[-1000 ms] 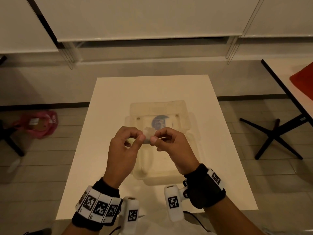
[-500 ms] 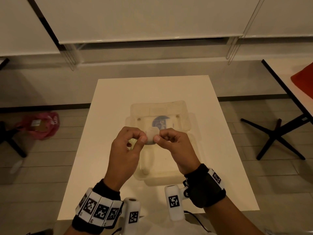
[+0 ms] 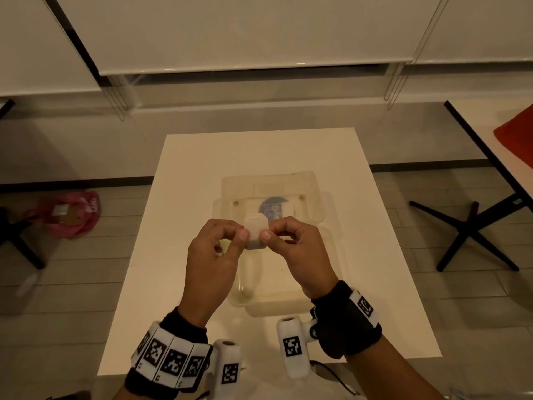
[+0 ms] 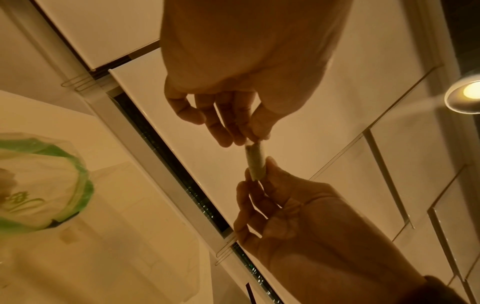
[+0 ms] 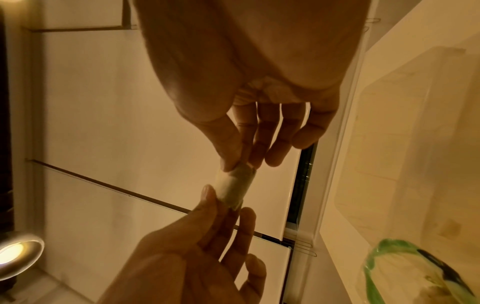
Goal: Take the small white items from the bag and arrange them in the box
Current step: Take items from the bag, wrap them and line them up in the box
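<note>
A small white item [image 3: 255, 230], flat and roughly octagonal, is held up in the air between both hands, directly above a clear plastic box [image 3: 331, 241] that sits open on a pale desk [image 3: 178, 226]. The left hand [image 3: 212, 261] pinches the item's left edge between thumb and forefinger, its other fingers curled loosely; the right hand [image 3: 297, 252] pinches the opposite edge the same way. In the head view the item's broad face is turned toward the wearer, and in both wrist views it shows edge-on as a thin strip spanning the gap between the two pinches [image 4: 255, 162] [image 5: 235, 186]. So the item's long line runs left to right from one hand to the other, and the box lies straight below and a little beyond it, about equally close to either hand. A see-through bag with green printing [image 5: 415, 273] lies in the box near its front; what it holds cannot be made out. The next move probably means one hand letting go so the other can lower the item into the box.
</note>
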